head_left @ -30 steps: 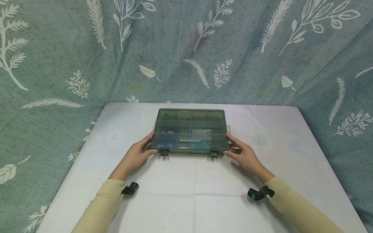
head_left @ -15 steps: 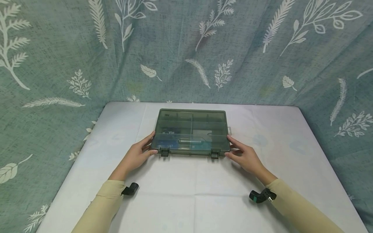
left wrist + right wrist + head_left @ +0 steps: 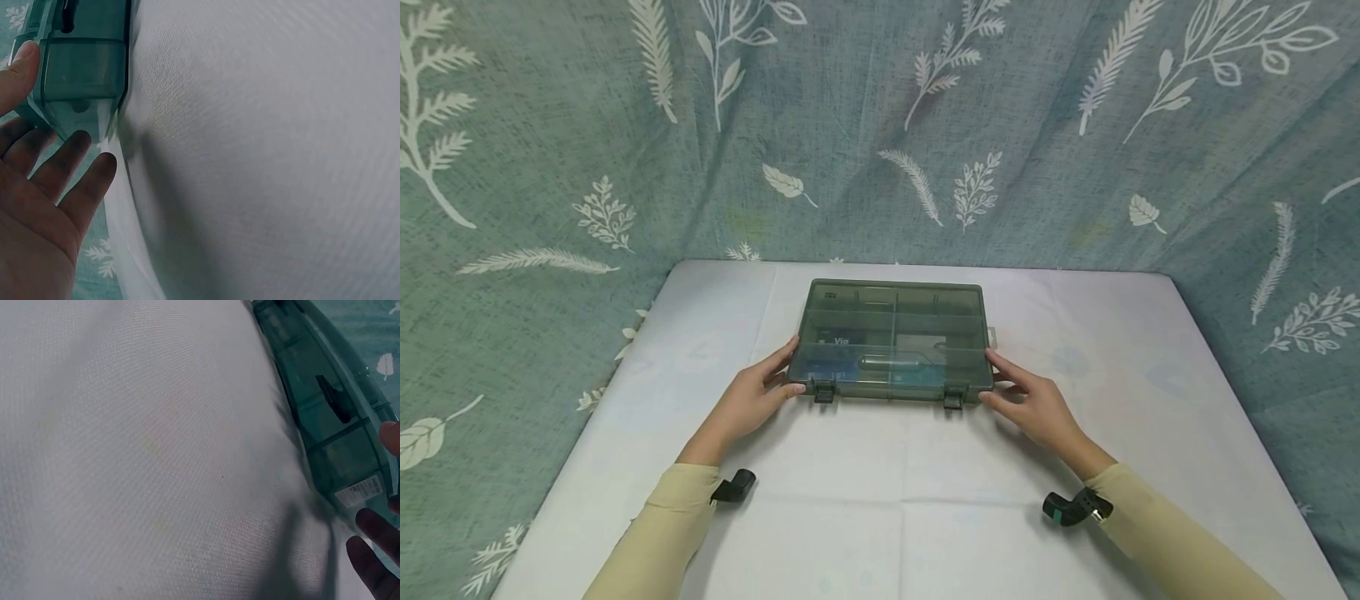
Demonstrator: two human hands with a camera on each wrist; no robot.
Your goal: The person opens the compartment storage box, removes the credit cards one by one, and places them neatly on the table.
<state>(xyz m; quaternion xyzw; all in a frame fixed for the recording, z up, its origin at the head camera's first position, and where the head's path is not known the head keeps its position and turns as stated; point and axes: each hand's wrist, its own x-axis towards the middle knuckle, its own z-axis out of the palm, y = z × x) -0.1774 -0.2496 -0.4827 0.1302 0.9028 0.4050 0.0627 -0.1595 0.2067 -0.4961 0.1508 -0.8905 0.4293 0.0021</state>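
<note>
A dark green see-through plastic organizer box (image 3: 865, 325) lies on the white cloth, its lid shut and its two front latches (image 3: 823, 392) facing me. Inside, dark shapes show through the lid: a blue card-like piece with white letters, a lighter card and a long rounded object. My left hand (image 3: 752, 404) holds the box at its front left corner, thumb on the front edge and fingers along the side. The right hand (image 3: 1030, 406) holds the opposite front corner likewise. In the left wrist view, the thumb (image 3: 22, 72) rests on the lid's edge while the lower fingers spread loosely.
White cloth (image 3: 902, 517) covers the table around the box. A green curtain with a white leaf print (image 3: 850, 150) hangs behind and along both sides. A small white hang tab (image 3: 992, 337) juts from the box's right side. A barcode label (image 3: 359, 491) shows on the box.
</note>
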